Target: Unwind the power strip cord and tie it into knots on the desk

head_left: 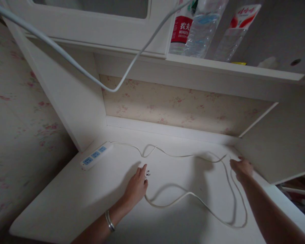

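Observation:
My left hand (pixel 137 183) is closed around a white plug (pixel 147 173), and its metal pins point to the right. From below that hand a thin white power cord (pixel 167 205) runs in a loose loop over the white desktop toward my right hand (pixel 241 167). That right hand is closed, its fingertips pinching the cord near the right side panel. The cord continues leftward along the back to a white power strip (pixel 97 155) with blue socket faces, lying at the desk's left side. Part of the plug is hidden by my left fingers.
A thick white cable (pixel 114 90) hangs close to the camera, across the upper view. Above the desktop (pixel 112 220) a shelf (pixel 234 67) holds several plastic bottles (pixel 203 30). Side panels (pixel 73 88) border the desk, and floral wallpaper (pixel 167 101) shows behind.

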The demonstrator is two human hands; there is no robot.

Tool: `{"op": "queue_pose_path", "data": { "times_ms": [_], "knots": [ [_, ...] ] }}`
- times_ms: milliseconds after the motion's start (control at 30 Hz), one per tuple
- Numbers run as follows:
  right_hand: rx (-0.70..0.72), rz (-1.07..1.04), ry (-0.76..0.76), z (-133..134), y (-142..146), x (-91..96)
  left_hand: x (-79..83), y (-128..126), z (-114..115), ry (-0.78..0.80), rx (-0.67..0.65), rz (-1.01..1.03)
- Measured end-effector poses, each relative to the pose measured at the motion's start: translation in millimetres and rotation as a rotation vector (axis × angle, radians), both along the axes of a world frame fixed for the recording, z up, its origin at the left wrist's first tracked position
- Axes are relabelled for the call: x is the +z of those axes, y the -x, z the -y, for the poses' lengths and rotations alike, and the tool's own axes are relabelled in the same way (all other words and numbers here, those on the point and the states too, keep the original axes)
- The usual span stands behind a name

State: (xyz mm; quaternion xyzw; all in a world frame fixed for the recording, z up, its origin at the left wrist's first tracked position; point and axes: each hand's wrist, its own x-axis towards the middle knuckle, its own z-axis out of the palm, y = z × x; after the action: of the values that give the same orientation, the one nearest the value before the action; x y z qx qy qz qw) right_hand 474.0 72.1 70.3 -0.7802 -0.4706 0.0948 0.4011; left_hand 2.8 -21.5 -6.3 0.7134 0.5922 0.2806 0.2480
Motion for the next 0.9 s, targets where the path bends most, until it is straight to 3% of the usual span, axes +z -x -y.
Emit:
{"op": "queue_pose_path", "data": {
  "times_ms": [100,167,300,367,467,600,733,900],
  "knots": [
    [0.045,-0.005,0.030,-9.1,47.0,-3.9,-2.2,8.4,0.8,0.042,0.142,0.314],
    [0.334,-0.095,0.101,-9.3,97.6,-4.6,0.4,15.5,2.9,0.168,0.198,0.603],
    [0.909,-0.200,0.293,3.6,219.8,-3.5,17.3,35.4,10.5,0.488,0.174,1.183],
    [1.019,-0.223,0.368,8.0,274.3,-5.1,26.5,46.3,13.7,0.548,0.212,1.360],
    [0.982,-0.225,0.512,4.0,334.7,-14.1,32.6,58.5,14.8,0.553,0.295,1.455],
    [0.877,-0.136,0.534,-4.2,380.3,-34.5,24.0,61.9,8.9,0.582,0.154,1.371],
    [0.777,0.022,0.502,6.8,399.2,-48.3,9.5,56.0,0.6,0.523,0.117,1.401],
    [0.698,0.218,0.532,13.4,398.2,-50.4,4.8,52.1,-4.3,0.425,0.212,1.400]
  ]
}}
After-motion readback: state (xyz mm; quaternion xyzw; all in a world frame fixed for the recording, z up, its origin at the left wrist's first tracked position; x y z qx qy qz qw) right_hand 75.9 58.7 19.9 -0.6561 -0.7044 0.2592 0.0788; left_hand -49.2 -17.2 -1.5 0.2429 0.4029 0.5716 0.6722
